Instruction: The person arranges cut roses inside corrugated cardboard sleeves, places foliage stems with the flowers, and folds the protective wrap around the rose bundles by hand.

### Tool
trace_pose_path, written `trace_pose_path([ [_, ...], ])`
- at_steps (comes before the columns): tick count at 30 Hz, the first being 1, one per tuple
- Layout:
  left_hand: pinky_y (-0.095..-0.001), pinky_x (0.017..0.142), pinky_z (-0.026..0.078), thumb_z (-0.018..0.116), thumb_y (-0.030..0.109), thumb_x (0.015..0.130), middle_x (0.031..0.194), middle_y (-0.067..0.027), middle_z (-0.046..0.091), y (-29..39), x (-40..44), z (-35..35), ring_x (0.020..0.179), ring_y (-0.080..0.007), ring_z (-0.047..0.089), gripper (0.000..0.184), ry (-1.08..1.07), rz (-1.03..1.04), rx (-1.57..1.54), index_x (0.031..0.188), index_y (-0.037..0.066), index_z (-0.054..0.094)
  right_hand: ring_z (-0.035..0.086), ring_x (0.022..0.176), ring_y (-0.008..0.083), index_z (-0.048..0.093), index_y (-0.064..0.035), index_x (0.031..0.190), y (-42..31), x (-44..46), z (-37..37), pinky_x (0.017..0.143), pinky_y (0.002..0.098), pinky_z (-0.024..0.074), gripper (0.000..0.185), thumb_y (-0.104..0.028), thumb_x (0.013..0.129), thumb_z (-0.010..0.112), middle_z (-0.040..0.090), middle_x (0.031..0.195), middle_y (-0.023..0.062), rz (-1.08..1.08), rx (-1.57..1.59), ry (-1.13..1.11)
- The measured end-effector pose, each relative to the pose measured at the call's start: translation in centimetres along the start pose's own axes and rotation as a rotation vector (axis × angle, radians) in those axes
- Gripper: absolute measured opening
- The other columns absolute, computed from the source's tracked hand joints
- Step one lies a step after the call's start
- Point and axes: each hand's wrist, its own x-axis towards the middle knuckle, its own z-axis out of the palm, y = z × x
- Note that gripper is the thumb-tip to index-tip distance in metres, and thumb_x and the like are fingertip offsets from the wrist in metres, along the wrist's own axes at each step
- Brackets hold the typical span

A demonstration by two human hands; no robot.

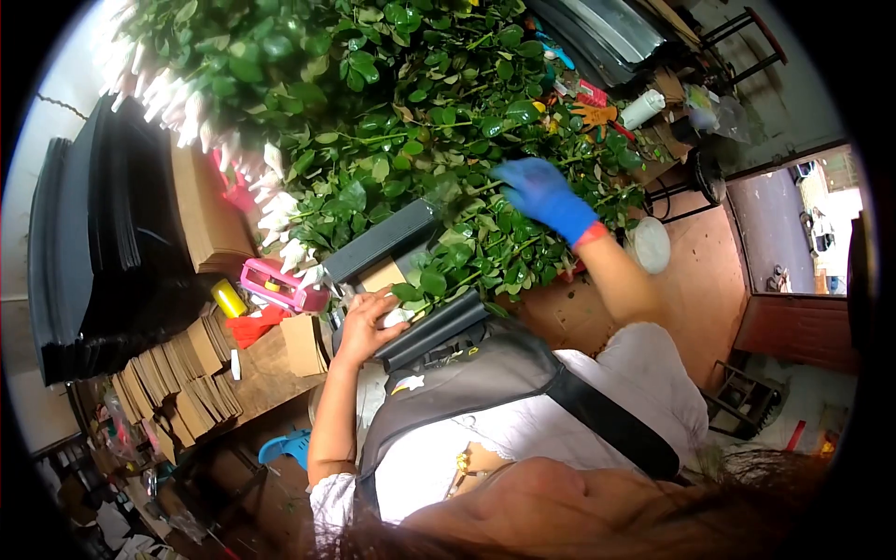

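Leafy green stems with wet-looking leaves lie between the two hands, in a trough with dark grey, straight-edged sides, the near one just in front of the dark apron. At the trough's end, the bare left hand is part-closed, its fingers curled about a pale white flower head; how firmly it presses cannot be told. The right hand, in a blue rubber glove with an orange-red cuff, is above the leaves farther along, its fingers reaching forward; it is blurred, so whether it grips a stem cannot be told. Good handling here would mean a light touch at the head, so the petals do not bruise, stems kept parallel to the trough, and any tangled leaves eased apart rather than tugged. Beyond both hands spreads a large heap of green foliage, white-tipped heads along its left edge. Just left of the left hand are a pink plastic holder, a yellow cylinder and a crumpled red piece on the wooden tabletop; farther left stand black sheets. Past the right hand lie an orange glove and a white roll.
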Motion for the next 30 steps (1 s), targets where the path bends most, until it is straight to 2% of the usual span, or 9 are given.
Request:
trace_pose_path([
  [2, -0.0384, 0.093, 0.049, 0.088, 0.022, 0.066, 0.128, -0.0096, 0.067, 0.0, 0.1, 0.0, 0.105, -0.0303, 0.058, 0.049, 0.002, 0.007, 0.006, 0.11, 0.009, 0.071, 0.063, 0.111, 0.0295, 0.061, -0.0145, 0.125, -1.5, 4.1, 2.4, 0.097, 0.0413, 0.0482, 0.041, -0.023, 0.085, 0.069, 0.066, 0.121, 0.0106, -0.072, 0.005, -0.081],
  [5, -0.038, 0.093, 0.05, 0.09, 0.025, 0.066, 0.128, -0.0094, 0.067, -0.2, -0.1, 0.1, 0.104, -0.0293, 0.058, 0.05, 0.0, -0.001, -0.006, 0.109, 0.009, 0.072, 0.068, 0.104, 0.0305, 0.066, -0.0153, 0.116, -0.3, 7.9, 10.0, 0.089, 0.0437, 0.0531, 0.032, -0.021, 0.085, 0.07, 0.071, 0.112, 0.0097, 0.078, -0.204, -0.737],
  [9, -0.0383, 0.092, 0.05, 0.089, 0.028, 0.068, 0.128, -0.0083, 0.068, 0.2, -0.2, -0.1, 0.104, -0.0294, 0.059, 0.047, 0.014, -0.017, -0.016, 0.108, 0.009, 0.072, 0.07, 0.099, 0.0289, 0.067, -0.019, 0.113, -2.2, 11.0, 4.6, 0.08, 0.045, 0.0537, 0.024, -0.013, 0.09, 0.061, 0.072, 0.104, 0.0086, 0.211, -0.242, -0.388],
  [12, -0.0384, 0.092, 0.05, 0.089, 0.028, 0.068, 0.128, -0.0081, 0.068, 0.1, -0.4, 0.0, 0.104, -0.0298, 0.059, 0.047, 0.024, -0.031, -0.009, 0.107, 0.009, 0.072, 0.071, 0.088, 0.0256, 0.068, -0.0242, 0.109, -1.8, 10.1, 2.3, 0.066, 0.0404, 0.0525, 0.023, -0.017, 0.088, 0.059, 0.072, 0.099, 0.0065, -0.03, -0.337, 0.013],
  [14, -0.0384, 0.092, 0.049, 0.089, 0.028, 0.068, 0.128, -0.0081, 0.068, -0.1, -0.1, 0.1, 0.104, -0.0299, 0.059, 0.047, 0.025, -0.03, -0.019, 0.107, 0.009, 0.072, 0.066, 0.101, 0.025, 0.065, -0.0274, 0.113, -1.7, 10.2, 3.8, 0.081, 0.0395, 0.0506, 0.027, -0.016, 0.089, 0.06, 0.067, 0.106, 0.0028, 0.11, -0.382, -0.572],
  [18, -0.0372, 0.091, 0.049, 0.089, 0.029, 0.068, 0.129, -0.0081, 0.068, 0.1, -0.1, -0.2, 0.102, -0.0293, 0.059, 0.046, 0.015, -0.02, -0.06, 0.107, 0.009, 0.073, 0.068, 0.099, 0.0258, 0.064, -0.0245, 0.12, 2.5, 6.1, 11.1, 0.084, 0.0391, 0.052, 0.036, -0.027, 0.084, 0.067, 0.07, 0.108, 0.0037, 0.039, -0.45, -0.808],
  [21, -0.0382, 0.093, 0.048, 0.09, 0.028, 0.067, 0.129, -0.0088, 0.067, -0.1, -0.1, 0.1, 0.103, -0.0297, 0.059, 0.047, 0.017, -0.035, -0.047, 0.106, 0.009, 0.072, 0.068, 0.097, 0.0279, 0.064, -0.0211, 0.12, -2.2, 9.3, 2.7, 0.083, 0.0424, 0.0527, 0.034, -0.028, 0.087, 0.066, 0.07, 0.103, 0.0054, 0.064, -0.129, -0.574],
  [25, -0.0369, 0.09, 0.05, 0.09, 0.029, 0.067, 0.129, -0.007, 0.068, 0.3, 0.1, -0.1, 0.103, -0.03, 0.059, 0.044, 0.028, -0.03, -0.041, 0.104, 0.011, 0.073, 0.068, 0.089, 0.03, 0.063, -0.0184, 0.119, -5.0, 15.1, 1.2, 0.084, 0.0424, 0.053, 0.03, -0.03, 0.092, 0.06, 0.07, 0.099, 0.0089, -0.157, 0.038, 0.451],
  [30, -0.0367, 0.091, 0.05, 0.09, 0.029, 0.068, 0.128, -0.0066, 0.068, 0.6, 0.1, -0.5, 0.102, -0.0284, 0.059, 0.047, 0.007, -0.064, -0.071, 0.107, 0.01, 0.073, 0.068, 0.094, 0.0313, 0.064, -0.0228, 0.126, -2.0, 19.7, 6.7, 0.086, 0.0437, 0.0535, 0.038, -0.018, 0.088, 0.063, 0.07, 0.108, 0.0113, 0.105, -0.158, -0.004],
])
